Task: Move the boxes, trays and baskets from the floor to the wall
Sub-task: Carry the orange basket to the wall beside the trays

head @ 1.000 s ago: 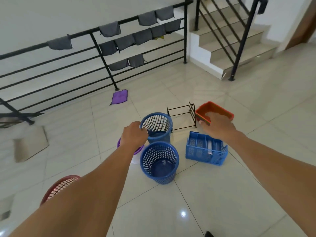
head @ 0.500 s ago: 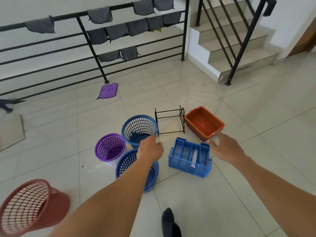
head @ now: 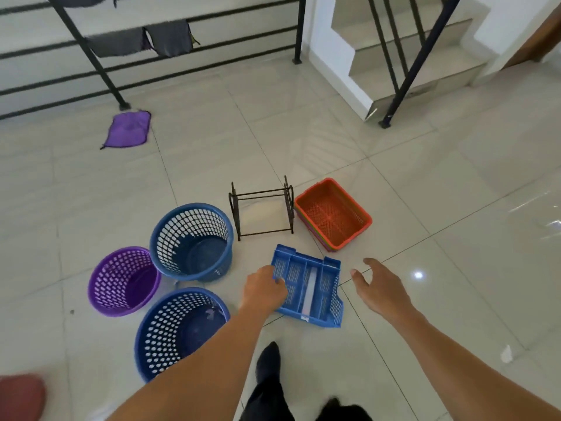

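Observation:
A blue divided tray (head: 315,287) lies on the tiled floor in front of me. My left hand (head: 264,290) rests on its left edge, fingers curled over the rim. My right hand (head: 379,287) hovers open just right of the tray, not touching it. A stack of trays with an orange one on top (head: 334,215) sits behind it. To the left stand two blue round baskets (head: 191,238) (head: 179,329) and a purple basket (head: 123,281). A red basket (head: 18,396) shows at the bottom left corner.
A black wire rack (head: 262,209) stands between the far blue basket and the orange tray. A purple cloth (head: 129,129) lies by the black railing (head: 100,59), which carries grey cloths. Stairs (head: 403,56) rise at the back right. My dark-socked feet (head: 268,360) are below.
The view has tilted down and closer. My left hand moved from the blue baskets to the blue tray's left edge. My right hand has come lower, beside the tray's right side.

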